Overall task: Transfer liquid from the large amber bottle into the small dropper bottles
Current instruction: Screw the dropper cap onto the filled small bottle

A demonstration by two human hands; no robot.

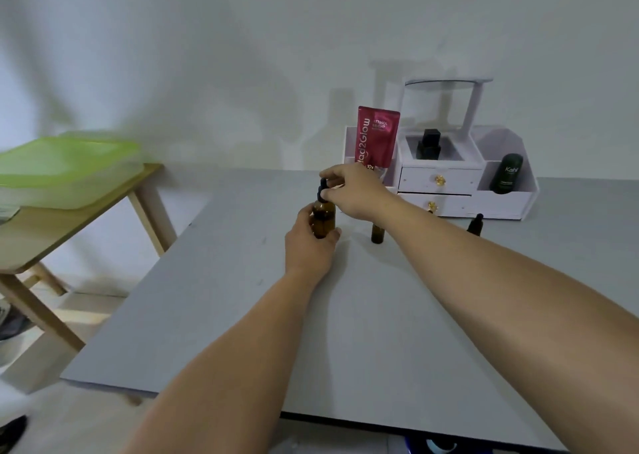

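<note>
Head view: your left hand gripped the large amber bottle on the bench; right-hand fingers pinched its dropper cap. Small dropper bottle stood just right, apparently unfilled.

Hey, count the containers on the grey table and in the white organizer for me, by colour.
Amber: 2, the large amber bottle held in both hands, and a small bottle beside it.
Black or dark: 3, a small dropper bottle, a square bottle, a dark green tube.
Red: 1, a pouch.
Total: 6
</note>
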